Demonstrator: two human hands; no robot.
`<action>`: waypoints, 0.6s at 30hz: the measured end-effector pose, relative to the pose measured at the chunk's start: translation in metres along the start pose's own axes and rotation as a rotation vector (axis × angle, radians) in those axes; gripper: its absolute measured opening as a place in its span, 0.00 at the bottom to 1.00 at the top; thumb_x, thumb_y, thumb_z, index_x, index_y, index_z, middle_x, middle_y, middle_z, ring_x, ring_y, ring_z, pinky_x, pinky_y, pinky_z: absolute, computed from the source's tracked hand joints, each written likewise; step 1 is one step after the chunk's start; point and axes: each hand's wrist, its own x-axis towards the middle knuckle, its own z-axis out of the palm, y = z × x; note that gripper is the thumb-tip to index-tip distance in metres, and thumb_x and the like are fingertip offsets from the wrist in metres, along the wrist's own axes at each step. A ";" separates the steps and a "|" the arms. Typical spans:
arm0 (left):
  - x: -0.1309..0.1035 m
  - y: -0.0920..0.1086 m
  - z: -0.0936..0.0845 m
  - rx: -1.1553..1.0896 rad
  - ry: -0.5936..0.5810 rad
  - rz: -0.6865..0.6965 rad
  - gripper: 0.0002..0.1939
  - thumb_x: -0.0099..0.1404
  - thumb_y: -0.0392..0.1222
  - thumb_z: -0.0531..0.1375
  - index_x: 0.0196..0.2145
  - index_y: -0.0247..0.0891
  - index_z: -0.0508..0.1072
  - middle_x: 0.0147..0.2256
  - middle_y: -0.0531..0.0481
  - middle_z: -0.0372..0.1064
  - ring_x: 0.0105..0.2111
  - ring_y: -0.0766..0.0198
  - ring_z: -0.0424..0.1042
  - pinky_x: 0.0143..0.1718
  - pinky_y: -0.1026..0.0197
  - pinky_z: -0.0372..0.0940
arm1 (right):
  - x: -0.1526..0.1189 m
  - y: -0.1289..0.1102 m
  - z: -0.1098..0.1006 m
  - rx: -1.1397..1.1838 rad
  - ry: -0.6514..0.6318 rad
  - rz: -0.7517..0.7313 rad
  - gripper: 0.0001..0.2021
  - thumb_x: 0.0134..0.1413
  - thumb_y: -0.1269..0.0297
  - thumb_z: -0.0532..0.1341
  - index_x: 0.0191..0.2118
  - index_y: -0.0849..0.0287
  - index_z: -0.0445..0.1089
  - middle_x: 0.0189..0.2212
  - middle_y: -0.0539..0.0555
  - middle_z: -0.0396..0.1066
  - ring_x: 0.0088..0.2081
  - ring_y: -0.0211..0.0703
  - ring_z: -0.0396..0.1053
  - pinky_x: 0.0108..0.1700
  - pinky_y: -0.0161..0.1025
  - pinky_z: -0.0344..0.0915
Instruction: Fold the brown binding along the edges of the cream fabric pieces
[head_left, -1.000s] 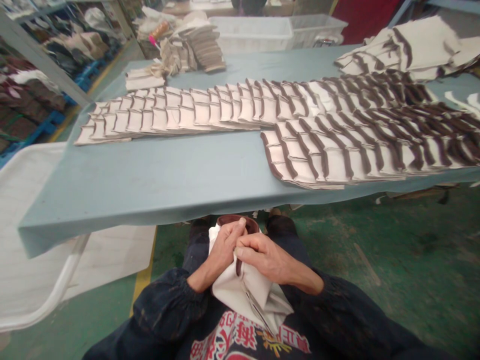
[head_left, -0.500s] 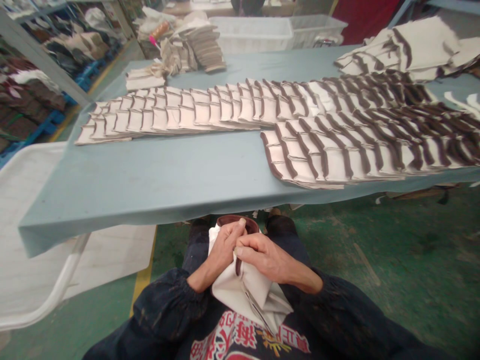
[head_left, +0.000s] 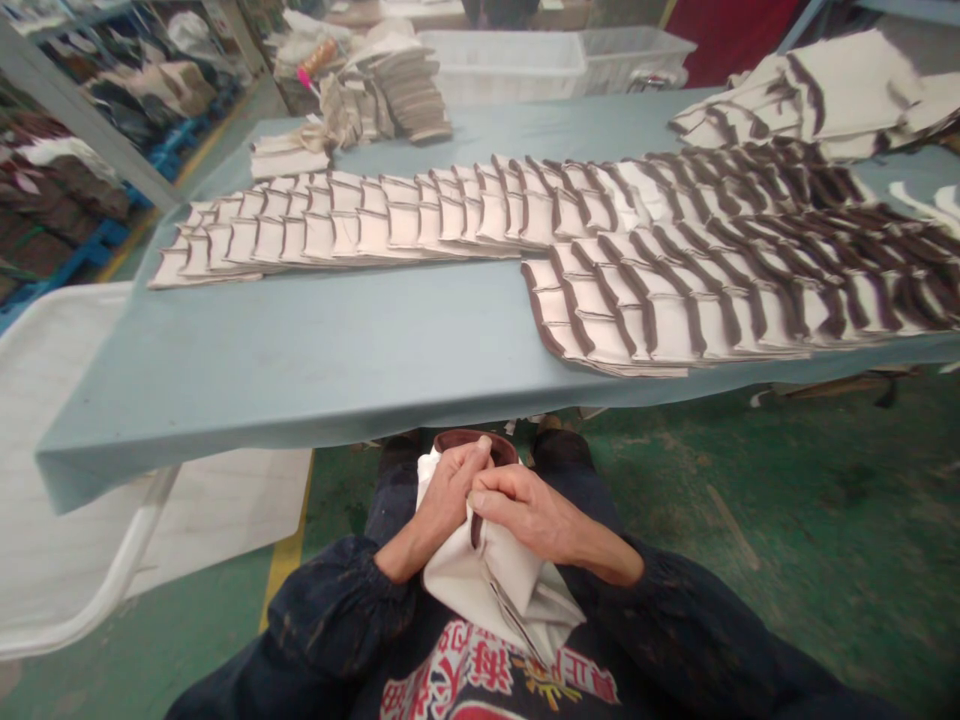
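Left hand (head_left: 448, 495) and right hand (head_left: 529, 510), fingers curled closed, grip the cloth (head_left: 469, 580) over the lap, below the near edge of the worktop (head_left: 300, 345). Should either pinch slacken, the folds could slip and edges misalign. The cloth appears matte, creased and cream, with a curved brown band (head_left: 506, 452); folded pieces (head_left: 671, 315) overlap like shingles.

The cloth (head_left: 463, 572) is cream with brown edging, the floor (head_left: 810, 500) green.
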 end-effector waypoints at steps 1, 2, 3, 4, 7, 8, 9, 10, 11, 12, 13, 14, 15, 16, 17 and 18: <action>0.000 0.000 0.000 -0.001 -0.001 0.000 0.32 0.67 0.69 0.57 0.20 0.39 0.62 0.19 0.55 0.56 0.22 0.67 0.54 0.24 0.62 0.51 | 0.000 0.000 0.000 0.004 0.001 0.000 0.13 0.59 0.61 0.55 0.24 0.56 0.55 0.20 0.45 0.52 0.23 0.35 0.49 0.25 0.37 0.45; 0.000 0.000 0.000 -0.002 -0.002 0.000 0.32 0.67 0.69 0.57 0.19 0.39 0.62 0.19 0.55 0.56 0.23 0.67 0.54 0.24 0.62 0.51 | 0.000 0.001 0.000 0.007 0.002 0.000 0.13 0.59 0.61 0.55 0.24 0.56 0.56 0.20 0.45 0.53 0.23 0.36 0.49 0.25 0.37 0.45; 0.000 -0.001 0.000 -0.004 -0.004 -0.001 0.33 0.67 0.69 0.57 0.19 0.39 0.62 0.19 0.55 0.56 0.23 0.67 0.54 0.24 0.62 0.51 | 0.000 0.002 0.001 0.009 0.004 0.001 0.13 0.59 0.61 0.55 0.24 0.56 0.56 0.20 0.45 0.53 0.23 0.36 0.49 0.25 0.38 0.45; 0.000 -0.001 0.000 -0.006 -0.006 -0.001 0.33 0.67 0.69 0.57 0.19 0.39 0.62 0.19 0.55 0.56 0.22 0.67 0.54 0.24 0.62 0.51 | 0.000 0.002 0.001 0.010 0.005 0.003 0.13 0.59 0.61 0.55 0.24 0.56 0.56 0.20 0.45 0.53 0.23 0.36 0.49 0.25 0.38 0.45; 0.000 -0.001 0.001 -0.010 -0.006 -0.002 0.33 0.67 0.69 0.57 0.19 0.39 0.62 0.19 0.55 0.56 0.22 0.67 0.54 0.24 0.62 0.51 | 0.000 0.003 0.001 0.006 0.009 0.014 0.13 0.58 0.62 0.55 0.24 0.56 0.56 0.20 0.46 0.53 0.23 0.36 0.49 0.25 0.38 0.45; 0.000 -0.002 0.001 -0.010 -0.006 -0.002 0.33 0.67 0.69 0.57 0.19 0.39 0.62 0.19 0.55 0.56 0.22 0.67 0.54 0.24 0.62 0.51 | 0.000 0.003 0.001 0.003 0.009 0.017 0.13 0.58 0.63 0.56 0.24 0.56 0.56 0.20 0.46 0.53 0.23 0.36 0.49 0.25 0.38 0.45; 0.000 -0.001 0.001 -0.010 -0.004 -0.003 0.33 0.67 0.69 0.57 0.19 0.39 0.62 0.19 0.55 0.56 0.22 0.67 0.54 0.24 0.62 0.51 | 0.000 0.003 0.001 -0.001 0.010 0.017 0.13 0.58 0.63 0.55 0.24 0.56 0.56 0.20 0.46 0.53 0.23 0.36 0.49 0.25 0.38 0.45; 0.000 -0.001 0.000 -0.009 -0.003 -0.004 0.33 0.67 0.69 0.57 0.19 0.39 0.62 0.19 0.55 0.56 0.22 0.67 0.54 0.24 0.62 0.51 | 0.000 0.003 0.001 -0.004 0.011 0.017 0.13 0.58 0.63 0.55 0.23 0.56 0.56 0.20 0.46 0.53 0.23 0.36 0.49 0.25 0.38 0.46; 0.000 -0.001 0.000 -0.008 -0.001 -0.006 0.32 0.67 0.69 0.57 0.19 0.39 0.62 0.19 0.55 0.56 0.22 0.67 0.54 0.24 0.62 0.51 | 0.000 0.002 0.001 -0.006 0.012 0.015 0.13 0.58 0.63 0.55 0.23 0.56 0.56 0.20 0.46 0.53 0.23 0.36 0.49 0.25 0.37 0.46; 0.000 -0.001 0.000 -0.007 0.000 -0.007 0.32 0.66 0.69 0.57 0.20 0.39 0.62 0.19 0.55 0.56 0.22 0.67 0.54 0.24 0.62 0.51 | 0.000 0.002 0.001 -0.008 0.011 0.013 0.13 0.57 0.63 0.55 0.23 0.56 0.56 0.20 0.46 0.53 0.23 0.35 0.49 0.25 0.37 0.46; 0.000 -0.001 0.000 -0.005 0.000 -0.008 0.32 0.66 0.69 0.57 0.19 0.39 0.62 0.19 0.55 0.56 0.22 0.67 0.54 0.24 0.62 0.51 | 0.000 0.002 0.001 -0.008 0.010 0.011 0.13 0.57 0.63 0.55 0.23 0.56 0.56 0.20 0.46 0.54 0.23 0.35 0.49 0.25 0.37 0.46; 0.000 -0.001 0.000 -0.004 0.000 -0.009 0.33 0.66 0.70 0.57 0.19 0.39 0.62 0.19 0.55 0.56 0.22 0.67 0.54 0.24 0.62 0.51 | 0.000 0.002 0.001 -0.006 0.007 0.011 0.12 0.58 0.63 0.55 0.23 0.56 0.56 0.20 0.46 0.54 0.23 0.35 0.49 0.24 0.37 0.46; 0.000 -0.001 0.000 -0.002 0.001 -0.010 0.33 0.66 0.70 0.57 0.19 0.39 0.62 0.19 0.55 0.56 0.22 0.67 0.54 0.24 0.62 0.51 | 0.000 0.002 0.001 -0.002 0.004 0.013 0.12 0.58 0.63 0.55 0.24 0.56 0.57 0.20 0.46 0.54 0.23 0.35 0.49 0.24 0.37 0.46; 0.000 -0.001 0.001 -0.001 0.001 -0.011 0.33 0.66 0.70 0.57 0.19 0.38 0.63 0.19 0.55 0.56 0.22 0.67 0.54 0.24 0.62 0.51 | 0.000 0.002 0.002 0.000 0.003 0.016 0.13 0.58 0.63 0.55 0.24 0.56 0.56 0.20 0.46 0.53 0.23 0.35 0.49 0.24 0.37 0.46; 0.000 -0.002 0.001 0.000 0.002 -0.011 0.33 0.66 0.70 0.57 0.19 0.38 0.63 0.19 0.55 0.56 0.22 0.67 0.54 0.24 0.62 0.51 | 0.000 0.002 0.002 0.000 0.003 0.020 0.13 0.58 0.63 0.55 0.24 0.56 0.56 0.20 0.46 0.53 0.23 0.35 0.49 0.24 0.37 0.46; 0.000 -0.002 0.001 0.001 0.003 -0.011 0.33 0.66 0.71 0.57 0.19 0.38 0.63 0.19 0.55 0.56 0.22 0.67 0.54 0.24 0.62 0.51 | 0.000 0.002 0.002 -0.002 0.004 0.023 0.13 0.58 0.63 0.55 0.23 0.56 0.56 0.20 0.46 0.53 0.23 0.35 0.49 0.24 0.37 0.46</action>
